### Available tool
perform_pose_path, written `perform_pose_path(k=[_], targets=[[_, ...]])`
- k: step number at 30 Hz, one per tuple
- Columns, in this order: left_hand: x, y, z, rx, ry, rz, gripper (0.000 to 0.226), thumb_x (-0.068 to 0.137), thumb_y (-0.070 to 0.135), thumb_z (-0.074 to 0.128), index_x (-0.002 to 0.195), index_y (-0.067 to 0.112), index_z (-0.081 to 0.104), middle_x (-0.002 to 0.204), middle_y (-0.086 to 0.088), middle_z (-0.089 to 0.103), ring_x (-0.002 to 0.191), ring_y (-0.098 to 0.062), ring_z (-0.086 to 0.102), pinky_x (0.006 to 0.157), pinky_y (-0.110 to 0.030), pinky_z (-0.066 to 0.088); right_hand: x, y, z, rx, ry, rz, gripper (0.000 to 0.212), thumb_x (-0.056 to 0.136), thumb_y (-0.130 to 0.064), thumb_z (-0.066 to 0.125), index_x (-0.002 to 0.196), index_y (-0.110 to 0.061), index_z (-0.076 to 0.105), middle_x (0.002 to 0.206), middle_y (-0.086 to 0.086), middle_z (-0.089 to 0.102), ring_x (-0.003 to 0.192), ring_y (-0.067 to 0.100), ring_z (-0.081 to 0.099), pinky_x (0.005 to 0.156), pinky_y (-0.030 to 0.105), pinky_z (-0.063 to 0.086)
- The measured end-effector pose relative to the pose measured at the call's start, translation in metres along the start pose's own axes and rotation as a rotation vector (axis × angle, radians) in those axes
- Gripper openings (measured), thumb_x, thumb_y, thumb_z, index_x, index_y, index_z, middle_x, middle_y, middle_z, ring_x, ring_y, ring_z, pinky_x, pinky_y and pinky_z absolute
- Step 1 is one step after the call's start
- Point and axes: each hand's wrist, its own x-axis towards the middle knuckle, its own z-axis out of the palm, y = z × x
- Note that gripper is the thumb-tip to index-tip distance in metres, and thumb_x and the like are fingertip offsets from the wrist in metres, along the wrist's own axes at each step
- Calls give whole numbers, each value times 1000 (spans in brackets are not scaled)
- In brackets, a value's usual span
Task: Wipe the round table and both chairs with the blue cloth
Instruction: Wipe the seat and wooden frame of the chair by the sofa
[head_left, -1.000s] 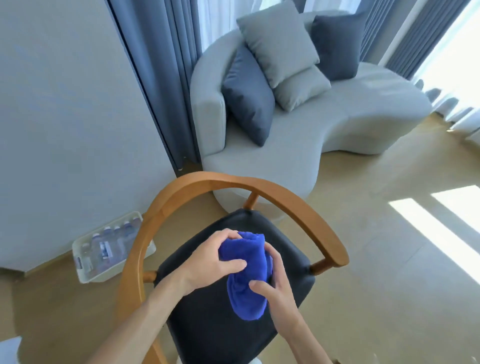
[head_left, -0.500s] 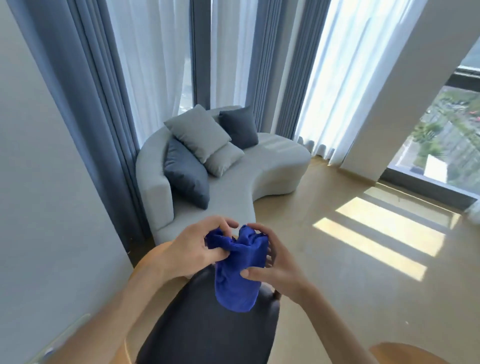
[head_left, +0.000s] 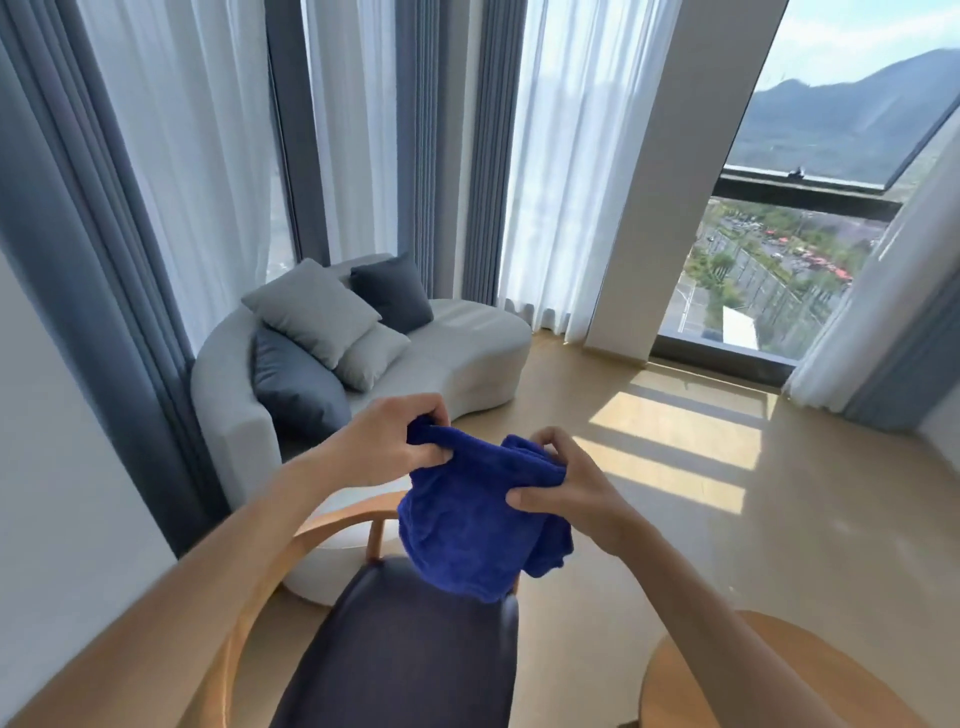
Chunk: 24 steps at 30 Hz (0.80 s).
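The blue cloth (head_left: 467, 525) hangs in the air between both hands, above the chair. My left hand (head_left: 389, 439) pinches its upper left edge. My right hand (head_left: 566, 480) grips its upper right edge, thumb on the front. Below stands a wooden chair with a dark seat (head_left: 405, 649) and a curved wooden back rail (head_left: 332, 525). The round wooden table (head_left: 691, 680) shows only as a curved edge at the bottom right, partly behind my right forearm. A second chair is not in view.
A curved grey sofa (head_left: 467, 358) with several cushions stands behind the chair, against blue curtains (head_left: 93, 291). Wooden floor (head_left: 753, 519) with sunlit patches stretches to the right, toward a large window (head_left: 810, 218). A pale wall lies close on the left.
The view has tilted up from the chair seat toward the windows. Both hands have lifted the cloth and drawn apart, spreading it wider between them.
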Motion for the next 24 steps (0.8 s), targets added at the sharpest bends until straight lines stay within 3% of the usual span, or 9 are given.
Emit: perform_pose_path(k=[3, 7, 9, 12, 14, 17, 21, 24], targets=[[13, 17, -5, 63, -13, 22, 14, 82, 9, 69, 81, 17, 58, 74, 1, 61, 68, -10, 55, 65, -24, 45, -21, -4, -28, 15, 3, 20, 66, 63, -21, 81, 121, -29, 51, 106, -6, 67, 94, 15, 67, 78, 29, 56], [26, 27, -18, 131, 20, 22, 15, 83, 7, 69, 80, 15, 57, 75, -1, 61, 70, -14, 55, 67, -25, 44, -60, 0, -80, -29, 137, 34, 42, 72, -22, 77, 111, -17, 65, 103, 6, 71, 96, 27, 67, 83, 43, 57], [31, 31, -16, 207, -39, 25, 13, 86, 13, 68, 81, 19, 58, 76, 2, 61, 72, -13, 56, 67, -25, 45, -76, 1, -101, -62, 187, 59, 35, 75, -24, 76, 108, -14, 67, 98, 7, 72, 90, 27, 68, 76, 38, 58], [42, 40, 2, 271, -125, 21, 11, 89, 21, 65, 81, 23, 58, 76, 6, 61, 72, -10, 56, 63, -24, 42, -95, -1, -124, -169, 218, 80, 12, 84, -9, 72, 91, -20, 71, 82, 0, 72, 74, 14, 68, 62, 23, 53], [50, 45, 16, 267, -130, 16, 16, 90, 24, 64, 77, 28, 56, 72, 9, 60, 68, -6, 55, 61, -21, 38, -105, -2, -139, -239, 249, 105, 18, 87, -7, 68, 82, -24, 68, 73, -8, 70, 67, 7, 65, 59, 19, 49], [61, 50, 37, 277, -128, -17, 21, 91, 29, 62, 71, 32, 55, 67, 11, 58, 67, -6, 54, 58, -20, 34, -118, 3, -155, -352, 312, 180, 11, 88, -13, 66, 81, -21, 64, 69, -11, 67, 68, 10, 62, 62, 24, 46], [80, 63, 81, 308, -131, -201, 22, 86, 31, 62, 68, 20, 58, 71, 2, 59, 66, -15, 56, 51, -24, 38, -121, 20, -154, -511, 522, 333, 13, 91, -20, 56, 86, -10, 63, 79, 5, 66, 75, 21, 62, 62, 27, 47], [84, 86, 125, 224, -129, -322, 16, 83, 26, 58, 74, 13, 59, 74, -4, 61, 64, -18, 58, 49, -25, 42, -117, 26, -131, -507, 602, 361, 11, 92, -15, 48, 92, -12, 59, 82, 4, 62, 77, 21, 60, 57, 23, 41]])
